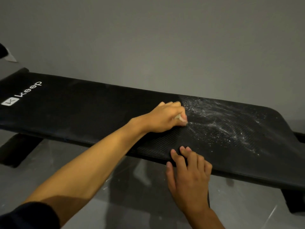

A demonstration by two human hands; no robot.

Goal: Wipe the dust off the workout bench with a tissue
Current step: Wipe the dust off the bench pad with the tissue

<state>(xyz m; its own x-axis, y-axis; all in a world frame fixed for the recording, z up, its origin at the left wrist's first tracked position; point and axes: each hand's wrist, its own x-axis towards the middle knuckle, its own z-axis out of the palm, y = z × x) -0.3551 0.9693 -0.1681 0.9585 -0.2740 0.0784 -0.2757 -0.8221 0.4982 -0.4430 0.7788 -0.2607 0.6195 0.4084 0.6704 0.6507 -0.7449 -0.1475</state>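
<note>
A black padded workout bench (82, 106) runs across the view from about 9 o'clock to 4 o'clock, its ribbed top serving as the worktop. A white logo (21, 95) sits on its far left end, near 9 o'clock. White dust (219, 123) lies smeared and speckled over the right part of the pad, toward 3 o'clock; the stretch to the left of it looks dark and clean.

The left hand (165, 118) reaches in from 7 o'clock, knuckles up, clenched around a crumpled tissue (182, 119) that shows only as a pale scrap at the fingertips. The tissue is pressed to the pad right at the left edge of the dusty patch, close to the middle of the view.

The right hand (188, 177) comes in from 5 o'clock and holds nothing. Its fingers (184, 152) lie spread over the near edge of the bench, touching it, just below the dust.

Under the bench is a grey glossy floor (82, 162), and a plain grey wall (165, 38) stands behind.
</note>
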